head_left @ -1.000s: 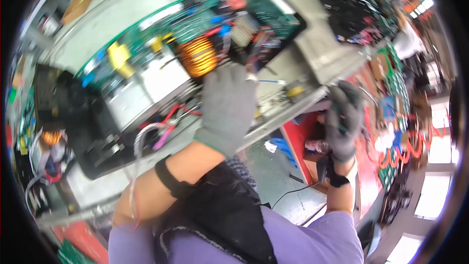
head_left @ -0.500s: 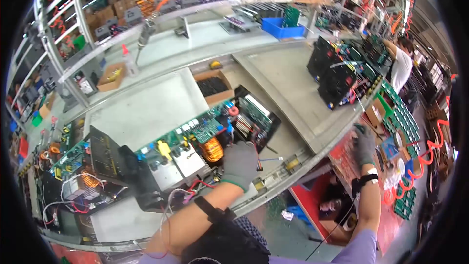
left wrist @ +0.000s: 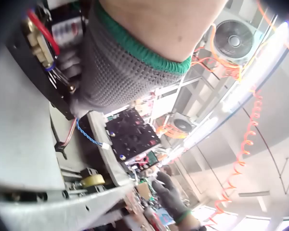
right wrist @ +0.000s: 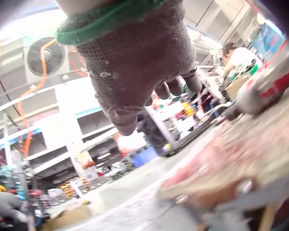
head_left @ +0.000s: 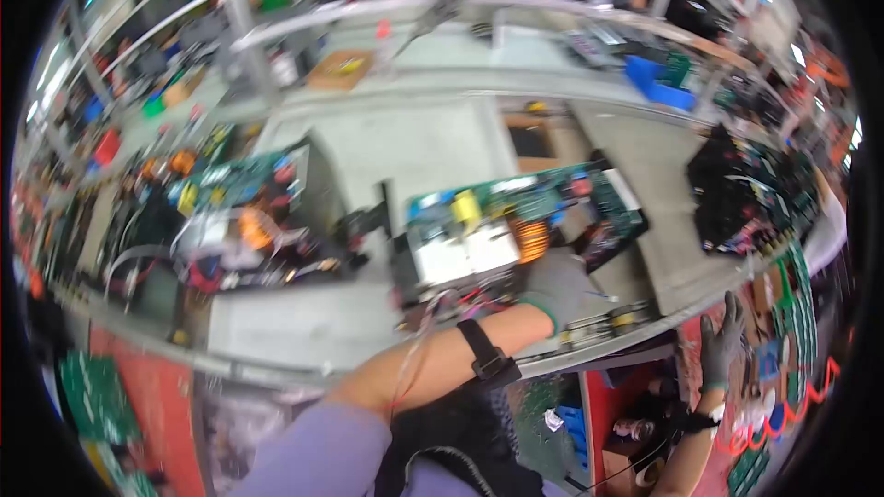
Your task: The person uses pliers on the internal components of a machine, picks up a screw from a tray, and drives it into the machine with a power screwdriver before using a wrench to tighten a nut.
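Note:
In the head view a circuit-board unit (head_left: 460, 253) in an open black casing lies on the worktable, with a copper-wound coil (head_left: 532, 241) and pale metal blocks on its green board. My left hand (head_left: 557, 293), in a grey glove with a green cuff, is at the unit's front edge beside the coil. The left wrist view shows its fingers (left wrist: 70, 62) inside the black casing wall and the thumb by the wall's corner, gripping it. My right hand (head_left: 721, 345), gloved alike, hovers over the red side bench (head_left: 691, 336) with fingers extended, holding nothing.
A second board unit (head_left: 249, 221) stands to the left. Black fan-sided units (head_left: 746, 193) are at the right, near another person. A small carton (head_left: 529, 143) sits behind the middle unit. The red bench carries a bottle (right wrist: 265, 91) and green boards (head_left: 796, 313).
The head view has swung, so the worktable sits further right in it. My right hand has gone from the table edge out over the red bench, its fingers straightening. My left hand stays at the unit.

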`<state>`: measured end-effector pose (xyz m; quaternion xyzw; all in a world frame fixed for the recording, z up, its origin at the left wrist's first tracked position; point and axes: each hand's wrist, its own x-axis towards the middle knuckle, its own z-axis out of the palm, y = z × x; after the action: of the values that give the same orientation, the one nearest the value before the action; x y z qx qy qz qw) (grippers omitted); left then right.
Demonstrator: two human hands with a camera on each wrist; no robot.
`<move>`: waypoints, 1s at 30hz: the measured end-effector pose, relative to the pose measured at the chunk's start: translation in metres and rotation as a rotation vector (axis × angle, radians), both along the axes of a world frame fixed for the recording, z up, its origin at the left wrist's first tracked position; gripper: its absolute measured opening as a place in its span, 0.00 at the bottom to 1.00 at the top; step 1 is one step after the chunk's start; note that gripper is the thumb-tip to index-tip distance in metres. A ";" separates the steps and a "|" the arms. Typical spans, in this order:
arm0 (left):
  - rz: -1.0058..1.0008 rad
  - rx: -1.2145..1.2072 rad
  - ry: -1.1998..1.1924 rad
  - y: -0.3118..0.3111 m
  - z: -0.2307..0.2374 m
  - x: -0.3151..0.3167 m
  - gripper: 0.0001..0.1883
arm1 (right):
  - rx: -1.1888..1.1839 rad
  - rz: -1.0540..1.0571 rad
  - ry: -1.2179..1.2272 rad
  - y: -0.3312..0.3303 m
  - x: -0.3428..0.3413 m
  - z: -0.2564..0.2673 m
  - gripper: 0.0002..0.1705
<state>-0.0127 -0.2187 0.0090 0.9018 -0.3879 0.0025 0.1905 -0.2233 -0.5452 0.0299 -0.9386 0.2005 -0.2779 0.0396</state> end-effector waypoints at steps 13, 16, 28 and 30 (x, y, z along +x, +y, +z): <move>0.412 -0.071 -0.031 0.327 0.053 -0.066 0.10 | 0.160 0.779 -0.082 0.232 0.059 -0.005 0.24; 0.548 0.008 -0.340 0.341 0.025 -0.029 0.15 | 0.241 0.942 -0.104 0.283 0.071 -0.003 0.27; 0.474 0.149 -0.407 0.334 0.002 0.002 0.09 | 0.395 1.144 0.089 0.382 0.093 -0.024 0.25; 0.464 0.136 -0.375 0.334 0.004 0.003 0.09 | 0.426 1.138 0.097 0.381 0.093 -0.023 0.24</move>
<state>-0.0092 0.1154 0.0126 0.9608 -0.1993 0.1865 0.0491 -0.1307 -0.1642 0.0068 -0.8815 -0.2799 -0.1240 0.3596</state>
